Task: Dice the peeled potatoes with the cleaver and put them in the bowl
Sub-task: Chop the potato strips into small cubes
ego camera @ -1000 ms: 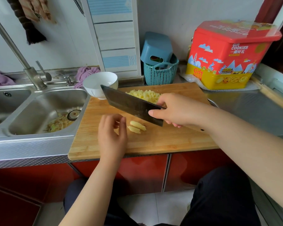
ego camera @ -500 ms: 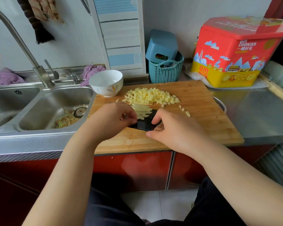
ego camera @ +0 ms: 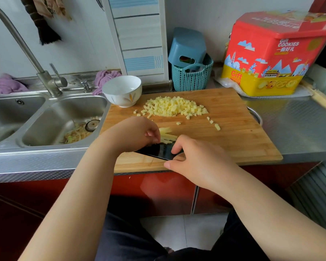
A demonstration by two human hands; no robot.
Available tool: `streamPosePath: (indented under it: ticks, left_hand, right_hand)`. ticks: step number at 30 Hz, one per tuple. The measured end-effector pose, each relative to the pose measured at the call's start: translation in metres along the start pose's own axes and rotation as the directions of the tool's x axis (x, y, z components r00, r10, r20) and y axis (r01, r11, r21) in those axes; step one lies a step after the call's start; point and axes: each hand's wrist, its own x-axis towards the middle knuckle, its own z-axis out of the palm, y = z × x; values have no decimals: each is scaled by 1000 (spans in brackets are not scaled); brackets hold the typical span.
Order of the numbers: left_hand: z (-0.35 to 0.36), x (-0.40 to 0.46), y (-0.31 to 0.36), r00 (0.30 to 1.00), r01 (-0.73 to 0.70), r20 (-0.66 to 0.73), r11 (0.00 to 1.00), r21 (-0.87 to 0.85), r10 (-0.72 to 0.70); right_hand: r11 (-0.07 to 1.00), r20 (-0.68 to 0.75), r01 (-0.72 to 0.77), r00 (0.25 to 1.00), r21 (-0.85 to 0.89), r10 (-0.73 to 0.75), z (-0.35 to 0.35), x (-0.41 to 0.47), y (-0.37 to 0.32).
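A pile of diced potato (ego camera: pixel 174 106) lies at the back of the wooden cutting board (ego camera: pixel 233 132). A few potato strips (ego camera: pixel 167 136) lie in the board's middle. My left hand (ego camera: pixel 137 133) has its fingers curled on the strips' left end. My right hand (ego camera: pixel 198 159) grips the cleaver (ego camera: pixel 161 152), whose dark blade lies low between both hands, just in front of the strips. The handle is hidden under my right hand. An empty white bowl (ego camera: pixel 121 92) stands at the board's back left corner.
A double steel sink (ego camera: pixel 45 117) with peelings and a tap (ego camera: pixel 43 76) lies to the left. A teal basket (ego camera: pixel 191 76) and a red cookie tin (ego camera: pixel 271 53) stand behind the board. A metal rim (ego camera: pixel 256 115) shows at the board's right edge.
The cleaver came down from raised above the board to low at the potato strips. My left hand moved onto the strips. The camera shifted slightly.
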Motion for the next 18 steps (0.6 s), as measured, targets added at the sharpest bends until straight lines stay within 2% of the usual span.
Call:
streamPosePath:
  ticks: [6, 13, 16, 18]
  left_hand:
    - [0, 22, 3, 987, -25, 162, 995, 101, 8]
    - [3, 36, 5, 960, -59, 280, 973, 223, -6]
    - [-5, 35, 4, 981, -74, 190, 981, 178, 40]
    - [-14, 30, 6, 994, -101, -22, 990, 102, 104]
  right_hand:
    - [1000, 24, 17, 1000, -4, -17, 2, -4, -2]
    - [999, 27, 46, 999, 10, -47, 2, -6, -4]
    - [998, 13, 56, 998, 17, -57, -1, -6, -2]
    - [999, 0, 47, 999, 18, -47, -6, -7, 0]
